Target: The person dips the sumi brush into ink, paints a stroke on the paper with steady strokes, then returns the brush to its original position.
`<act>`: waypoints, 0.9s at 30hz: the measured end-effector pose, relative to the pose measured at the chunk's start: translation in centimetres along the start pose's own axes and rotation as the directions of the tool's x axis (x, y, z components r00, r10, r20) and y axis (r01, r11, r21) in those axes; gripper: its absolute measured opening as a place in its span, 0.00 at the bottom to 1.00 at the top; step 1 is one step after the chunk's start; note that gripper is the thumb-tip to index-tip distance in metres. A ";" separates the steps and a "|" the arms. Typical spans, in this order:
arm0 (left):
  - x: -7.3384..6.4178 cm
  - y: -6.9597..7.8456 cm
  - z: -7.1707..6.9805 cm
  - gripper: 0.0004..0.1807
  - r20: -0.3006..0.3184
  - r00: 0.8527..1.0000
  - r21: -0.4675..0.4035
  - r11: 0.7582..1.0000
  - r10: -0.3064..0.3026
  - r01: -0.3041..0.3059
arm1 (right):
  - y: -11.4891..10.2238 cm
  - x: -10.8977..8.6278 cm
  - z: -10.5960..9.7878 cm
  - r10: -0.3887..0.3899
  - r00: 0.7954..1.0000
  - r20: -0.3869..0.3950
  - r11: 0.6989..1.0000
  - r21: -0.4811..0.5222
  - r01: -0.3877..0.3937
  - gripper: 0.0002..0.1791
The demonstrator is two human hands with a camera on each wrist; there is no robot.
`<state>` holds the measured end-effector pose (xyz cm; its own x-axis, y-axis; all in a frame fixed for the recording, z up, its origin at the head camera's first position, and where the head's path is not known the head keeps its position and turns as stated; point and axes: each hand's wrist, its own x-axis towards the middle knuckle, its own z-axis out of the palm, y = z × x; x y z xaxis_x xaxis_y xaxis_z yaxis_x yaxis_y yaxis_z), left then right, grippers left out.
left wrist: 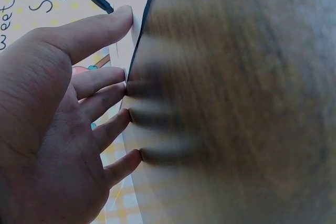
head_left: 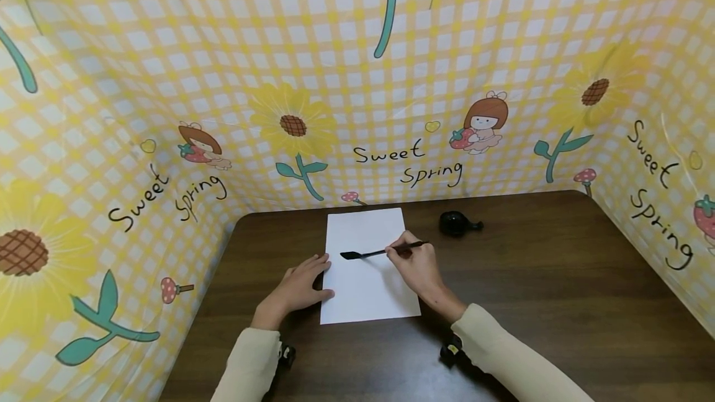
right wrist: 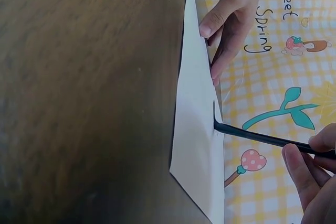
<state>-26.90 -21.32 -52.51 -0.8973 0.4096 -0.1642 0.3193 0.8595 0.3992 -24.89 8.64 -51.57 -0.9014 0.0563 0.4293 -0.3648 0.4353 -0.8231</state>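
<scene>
My right hand (head_left: 416, 262) pinches a slim black tool with a thin neck and a flat leaf-shaped head, like a palette knife (head_left: 350, 255). Its head lies over the upper left part of a white sheet of paper (head_left: 368, 296). In the right wrist view, the tool (right wrist: 262, 137) slants from my fingertips to the paper (right wrist: 194, 129), where the dark head lines up along the surface. My left hand (head_left: 301, 284) rests at the paper's left edge, fingers spread, the thumb reaching onto the sheet. In the left wrist view, the fingertips of this hand (left wrist: 68, 98) meet the surface.
On the dark wooden table (head_left: 530, 296), a rounded black object with a short stem (head_left: 455, 223) stands right of the paper's top. A yellow checked cloth (head_left: 223, 48) with printed flowers and lettering walls in the back and sides. Black straps with small devices circle both wrists.
</scene>
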 end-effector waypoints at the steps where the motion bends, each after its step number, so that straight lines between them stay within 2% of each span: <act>1: 0.0 0.0 0.0 0.42 -0.001 1.000 -0.002 1.000 0.000 0.000 | 0.0 0.0 0.0 -0.004 1.000 -0.002 1.000 -0.004 0.004 0.06; 15: -0.1 0.0 0.0 0.42 -0.001 1.000 -0.005 1.000 0.014 -0.014 | 0.2 -0.1 -0.7 0.005 1.000 -0.004 1.000 0.007 -0.005 0.04; 27: 0.0 -0.2 0.0 0.42 -0.005 1.000 -0.012 1.000 0.013 -0.013 | 0.3 -0.2 -1.4 0.001 1.000 -0.017 1.000 -0.009 -0.002 0.07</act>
<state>-26.95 -21.47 -52.52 -0.8947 0.4191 -0.1543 0.3273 0.8504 0.4118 -24.49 10.00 -51.37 -0.8977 0.0725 0.4345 -0.3614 0.4430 -0.8205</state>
